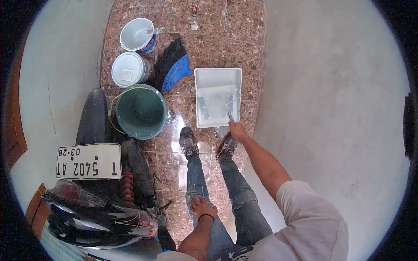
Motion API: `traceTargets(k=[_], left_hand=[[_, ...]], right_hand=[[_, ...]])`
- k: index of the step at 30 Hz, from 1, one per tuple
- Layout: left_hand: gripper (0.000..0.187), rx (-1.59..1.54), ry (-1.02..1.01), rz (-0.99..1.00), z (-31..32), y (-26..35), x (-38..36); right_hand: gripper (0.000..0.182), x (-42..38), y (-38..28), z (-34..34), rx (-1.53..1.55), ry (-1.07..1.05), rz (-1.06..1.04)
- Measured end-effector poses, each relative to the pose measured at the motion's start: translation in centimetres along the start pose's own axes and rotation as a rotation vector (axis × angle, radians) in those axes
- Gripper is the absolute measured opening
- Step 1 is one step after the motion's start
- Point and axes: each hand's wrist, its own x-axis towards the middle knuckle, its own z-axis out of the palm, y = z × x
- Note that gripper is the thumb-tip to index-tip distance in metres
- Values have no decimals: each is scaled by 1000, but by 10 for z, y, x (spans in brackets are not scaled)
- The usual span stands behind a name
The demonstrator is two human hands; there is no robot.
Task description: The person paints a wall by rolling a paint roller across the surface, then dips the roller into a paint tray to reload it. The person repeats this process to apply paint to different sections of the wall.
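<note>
My right hand [237,130] grips the handle of a paint roller [230,114]. The roller's wire frame bends up along the right side of a white paint tray [217,75], and its pale sleeve lies across the middle of the tray, hard to tell from the white paint around it. Wet, streaky paint covers the near part of the tray. My left hand [202,207] rests on my left knee with its fingers spread, holding nothing. A dark band circles that wrist.
Left of the tray are a green bucket [141,112], a lidded white pail [127,69], an open white pail [137,35] and a blue-and-black broom head [176,72]. A scraper [194,19] lies farther off. A motorcycle [96,209] stands at left; grey walls flank the tiled floor.
</note>
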Motion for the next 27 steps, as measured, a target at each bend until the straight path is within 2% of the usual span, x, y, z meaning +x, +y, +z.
traceTargets(k=[3,5,7,11,14,16,22,25,27], left_hand=[[83,-11,-2,5,-2,-1,-1],[83,-18,-12,3,-6,1,-2],[83,7,-1,10,-13,3,-6],[83,-14,-7,-2,-4,1,0],[82,-3,-9,-7,-4,0,-2],[82,-4,-9,0,2,-1,1],[82,9,2,8,3,-2,0],[81,4,19,13,14,-5,4],[80,-4,-7,7,7,-3,0]], right_hand=[[63,-43,29,15,-23,68,-42],[59,-94,15,0,-27,-29,-52],[58,-93,62,31,-115,-29,79],[58,-122,76,38,-42,-3,14],[57,-110,87,50,31,-23,79],[55,-101,64,37,-34,69,-52],[56,-27,1,5,-15,136,-133],[59,-10,-44,-19,-37,153,-128],[61,-24,-81,-42,206,-35,81]])
